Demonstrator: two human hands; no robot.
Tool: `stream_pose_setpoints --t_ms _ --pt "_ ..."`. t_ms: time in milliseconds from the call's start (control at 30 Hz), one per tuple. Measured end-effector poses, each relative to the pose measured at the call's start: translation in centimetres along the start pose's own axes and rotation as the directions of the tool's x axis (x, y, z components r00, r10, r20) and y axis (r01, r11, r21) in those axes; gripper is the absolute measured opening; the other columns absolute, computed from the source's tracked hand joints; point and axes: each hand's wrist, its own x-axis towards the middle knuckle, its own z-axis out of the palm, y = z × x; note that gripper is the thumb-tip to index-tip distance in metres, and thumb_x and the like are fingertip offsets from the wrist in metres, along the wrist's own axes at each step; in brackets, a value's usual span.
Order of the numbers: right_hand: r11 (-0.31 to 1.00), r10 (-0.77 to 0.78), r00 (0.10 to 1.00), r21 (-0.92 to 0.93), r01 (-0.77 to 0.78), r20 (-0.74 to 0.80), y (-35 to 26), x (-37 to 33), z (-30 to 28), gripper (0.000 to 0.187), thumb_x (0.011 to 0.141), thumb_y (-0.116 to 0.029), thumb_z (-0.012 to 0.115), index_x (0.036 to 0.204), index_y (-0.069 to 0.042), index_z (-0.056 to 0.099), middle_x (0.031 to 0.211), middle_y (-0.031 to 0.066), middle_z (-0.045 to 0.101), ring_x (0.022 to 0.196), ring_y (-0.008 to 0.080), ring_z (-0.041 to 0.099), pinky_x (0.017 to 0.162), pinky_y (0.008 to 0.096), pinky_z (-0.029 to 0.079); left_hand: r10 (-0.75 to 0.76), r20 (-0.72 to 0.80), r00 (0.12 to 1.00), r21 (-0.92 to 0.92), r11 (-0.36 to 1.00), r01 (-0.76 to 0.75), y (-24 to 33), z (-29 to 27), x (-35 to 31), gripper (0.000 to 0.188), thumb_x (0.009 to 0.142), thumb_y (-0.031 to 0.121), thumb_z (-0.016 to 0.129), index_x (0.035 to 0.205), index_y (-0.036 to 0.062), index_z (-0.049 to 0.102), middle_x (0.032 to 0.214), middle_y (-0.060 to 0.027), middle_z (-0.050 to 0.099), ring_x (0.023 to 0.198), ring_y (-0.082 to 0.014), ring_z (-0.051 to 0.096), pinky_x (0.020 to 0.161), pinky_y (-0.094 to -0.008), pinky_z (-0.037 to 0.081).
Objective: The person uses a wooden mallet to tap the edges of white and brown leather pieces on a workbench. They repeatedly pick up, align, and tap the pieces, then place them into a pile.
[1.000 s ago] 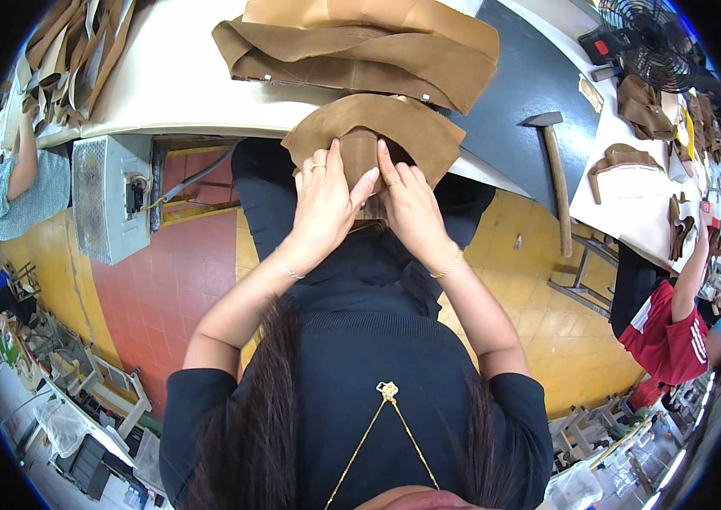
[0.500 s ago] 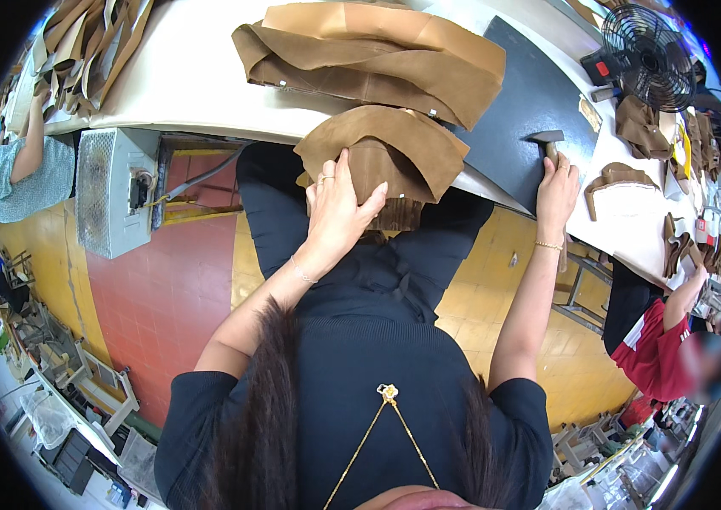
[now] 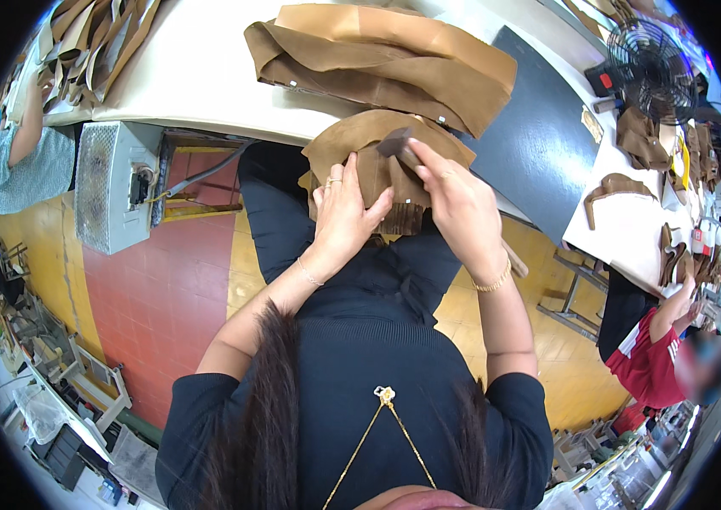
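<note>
A brown leather piece with a curved flap lies at the table's near edge, over my lap. My left hand rests on it with fingers stretched and thumb spread, pressing the near side. The hammer is in my right hand; its dark metal head is over the leather, close to my left fingertips. Whether the head touches the leather I cannot tell. The wooden handle runs through my palm and sticks out beside my wrist.
Beyond lies a pile of brown leather pieces. A dark board covers part of the white table on the right, near a black fan. A grey metal box stands left. Two co-workers sit at the sides.
My right hand has brought the hammer from the dark board leftward over the leather piece. My left hand stays on the leather, almost unmoved.
</note>
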Motion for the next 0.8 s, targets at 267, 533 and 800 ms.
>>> stream_pose_setpoints --t_ms 267,533,800 --pt "0.991 0.093 0.995 0.092 -0.096 0.031 0.2 -1.5 1.0 0.033 0.097 -0.005 0.059 0.13 -0.004 0.063 0.097 0.0129 0.072 0.076 0.0217 0.068 0.071 0.0331 0.055 0.0 0.03 1.0 -0.015 1.0 0.0 -0.1 -0.1 0.0 0.086 0.086 0.043 0.071 0.143 -0.0112 0.036 0.122 -0.0248 0.05 0.114 -0.0371 0.054 0.095 -0.0467 0.039" --pt "0.995 -0.073 0.989 0.051 0.08 -0.127 -0.3 -3.2 1.0 0.039 0.093 -0.004 0.064 0.132 -0.006 0.062 0.085 0.0123 0.066 0.07 0.0259 0.065 0.066 0.0354 0.055 0.027 -0.002 1.0 0.001 1.0 -0.027 -0.1 0.0 0.1 0.088 0.083 0.043 0.074 0.142 -0.0113 0.036 0.121 -0.0242 0.052 0.115 -0.0366 0.054 0.097 -0.0472 0.04" --pt "0.994 -0.045 0.998 -0.093 0.05 0.05 -1.5 -3.1 1.4 0.049 0.087 0.003 0.068 0.134 -0.006 0.06 0.082 0.0118 0.063 0.065 0.0252 0.063 0.061 0.0353 0.053 0.042 -0.034 0.999 -0.017 0.999 -0.043 -0.5 0.3 0.0 0.088 0.083 0.044 0.075 0.141 -0.0109 0.038 0.122 -0.0237 0.053 0.113 -0.0358 0.056 0.096 -0.0466 0.041"
